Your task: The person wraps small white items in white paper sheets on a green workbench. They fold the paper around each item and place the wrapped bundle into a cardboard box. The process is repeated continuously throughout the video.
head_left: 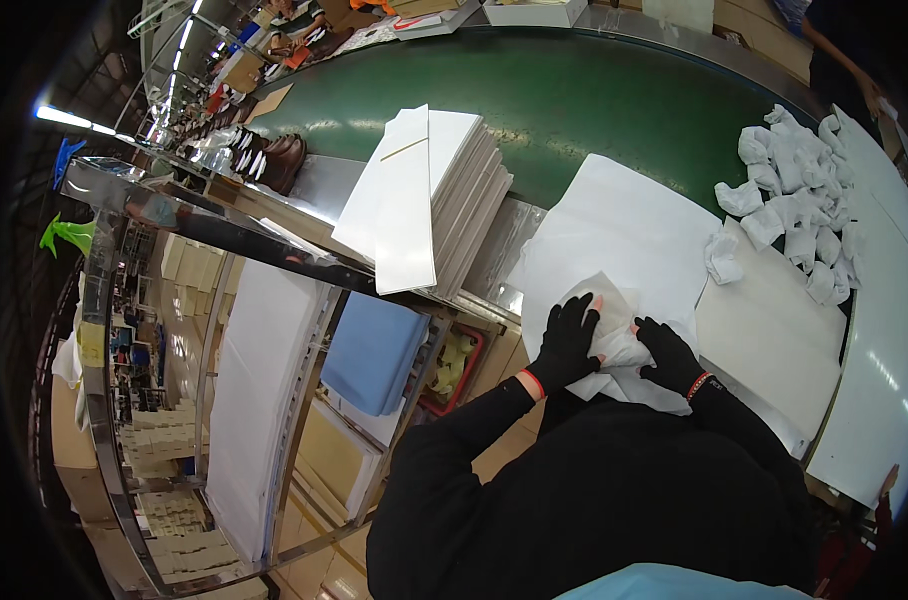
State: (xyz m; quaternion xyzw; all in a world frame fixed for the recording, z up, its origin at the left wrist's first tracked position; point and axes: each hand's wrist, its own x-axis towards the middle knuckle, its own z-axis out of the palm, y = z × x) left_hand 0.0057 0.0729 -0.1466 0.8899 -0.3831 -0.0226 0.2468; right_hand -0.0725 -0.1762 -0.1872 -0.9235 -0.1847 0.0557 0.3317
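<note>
Both my hands wear black gloves with bare fingertips. Between them lies a sheet of thin white tissue paper (619,345), partly crumpled, its loose edges spreading toward my body. My left hand (571,342) grips its left side, thumb apart from the bent fingers. On the right side of the same paper, my right hand (668,353) curls its fingers in. Beneath is a stack of flat white sheets (624,225) at the bench's near edge. One crumpled paper wad (722,258) rests by the stack's right edge. Whether anything is inside the paper I hold cannot be seen.
Many crumpled paper wads (789,185) are heaped at the right, by a white board (869,400). Left of the sheets stands a pile of white cards (404,200). Brown shoes (279,163) sit farther left. A green conveyor belt (574,100) runs behind. A shelf holds blue sheets (374,350).
</note>
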